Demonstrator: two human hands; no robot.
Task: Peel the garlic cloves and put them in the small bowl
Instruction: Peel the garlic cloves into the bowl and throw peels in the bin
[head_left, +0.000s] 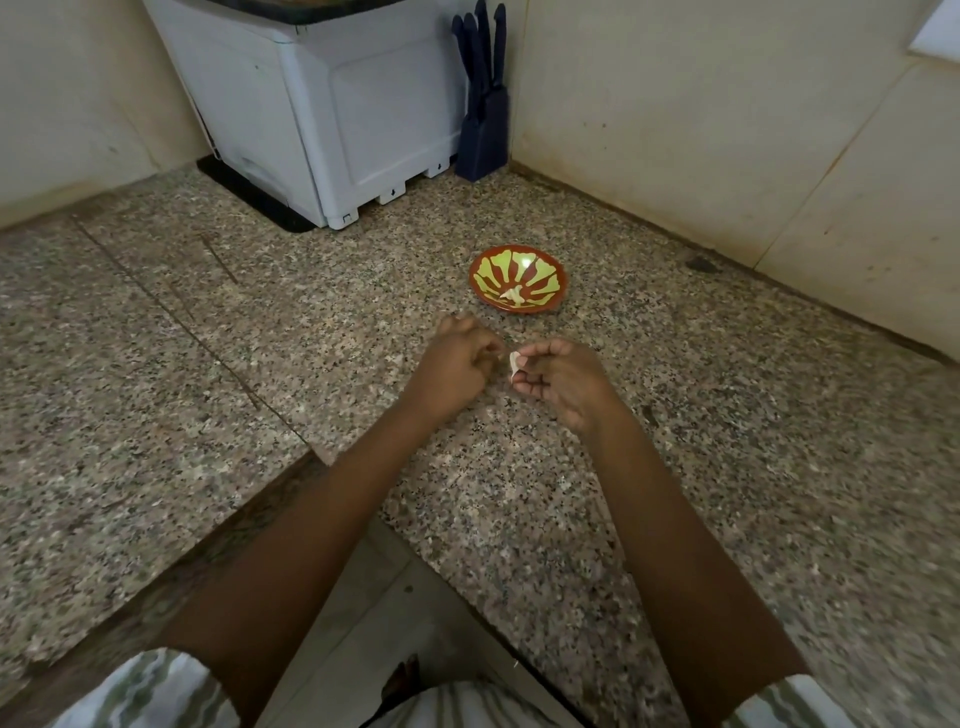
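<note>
Garlic clove (514, 365) is pinched between the thumb and fingertips of the right hand (558, 382), just on the near side of the small bowl (540, 267). The left hand (457, 364) is curled close beside the clove; whether a shred of skin is nipped in it cannot be told. The step in hand is judged to be the stripping of the papery skin. The clove is best held firmly at one end while the skin is caught at the tip and drawn off in one pull. Pale peeled cloves (513, 295) are seen lying in the bowl, which stands on the speckled table (311, 338); this clove should be dropped in only once bare.
</note>
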